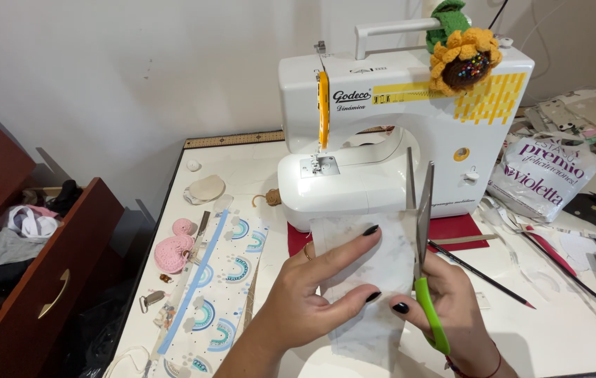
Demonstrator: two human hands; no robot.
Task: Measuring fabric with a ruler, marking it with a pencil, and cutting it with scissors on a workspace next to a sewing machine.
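Right now the left hand (312, 294) pinches a pale fabric strip (371, 280) taut over the desk (564, 315), before the sewing machine (396, 133), probably steadying it, while the right hand (445, 308), fingers closed around green-handled scissors (422, 231), holds the blades along its right edge.

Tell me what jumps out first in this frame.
The white sewing machine at centre back, with a crocheted sunflower pincushion on its top right corner. In front of it, the left hand holds a pale fabric piece while the right hand works green-handled scissors along its right edge. A rainbow-print fabric strip lies to the left on the table.
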